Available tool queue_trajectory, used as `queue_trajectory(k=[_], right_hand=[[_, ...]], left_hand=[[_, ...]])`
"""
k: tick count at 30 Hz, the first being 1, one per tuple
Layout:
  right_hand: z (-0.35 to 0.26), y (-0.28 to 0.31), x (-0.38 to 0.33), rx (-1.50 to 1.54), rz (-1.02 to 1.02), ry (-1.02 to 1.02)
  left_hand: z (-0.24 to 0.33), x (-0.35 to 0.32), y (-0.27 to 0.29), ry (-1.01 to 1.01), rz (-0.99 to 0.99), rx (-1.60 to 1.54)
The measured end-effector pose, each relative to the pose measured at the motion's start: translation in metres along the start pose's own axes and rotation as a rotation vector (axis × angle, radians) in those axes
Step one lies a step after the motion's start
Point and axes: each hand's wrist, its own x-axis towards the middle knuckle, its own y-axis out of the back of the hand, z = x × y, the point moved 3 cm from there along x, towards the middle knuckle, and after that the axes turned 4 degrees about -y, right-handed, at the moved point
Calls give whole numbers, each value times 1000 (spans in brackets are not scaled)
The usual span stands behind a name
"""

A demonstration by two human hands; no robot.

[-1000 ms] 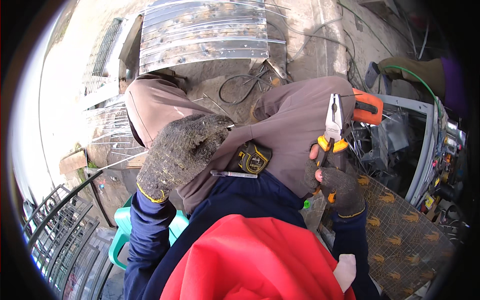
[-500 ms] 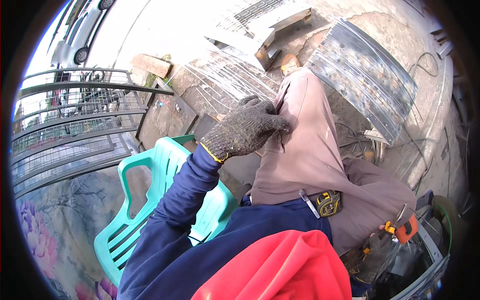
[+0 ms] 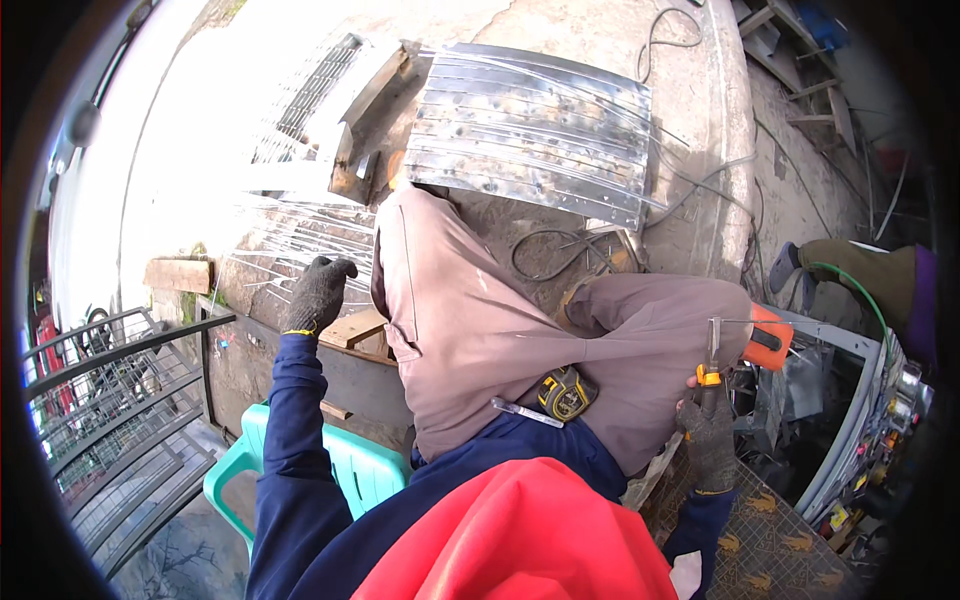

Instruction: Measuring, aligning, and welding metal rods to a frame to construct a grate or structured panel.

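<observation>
Left hand (image 3: 319,297) has moved from the thigh (image 3: 440,300), outstretched near thin rods (image 3: 318,236).

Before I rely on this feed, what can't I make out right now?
All in the head view:
Left hand: palm hidden by the back of the hand.
Pliers: lower handles mostly covered by the right hand.
Rods beyond the left hand: too thin and glare-washed to count.
Other person's leg: upper body cut off by the dark right rim.

Overexposed upper left, black fisheye edges.
</observation>
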Motion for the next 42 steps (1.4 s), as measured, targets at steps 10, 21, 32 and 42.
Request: queue_trajectory(k=[10, 21, 32, 42], right_hand=[[8, 2, 2, -223, 24, 180], [-35, -34, -20, -1165, 141, 417], [-21, -44, -41, -1157, 42, 264], [7, -26, -51, -981, -131, 429]], left_hand=[[-59, 33, -34, 496, 289, -910], [324, 32, 35, -441, -194, -1149], [379, 22, 1, -584, -242, -1276], [309, 189, 45, -556, 384, 343]])
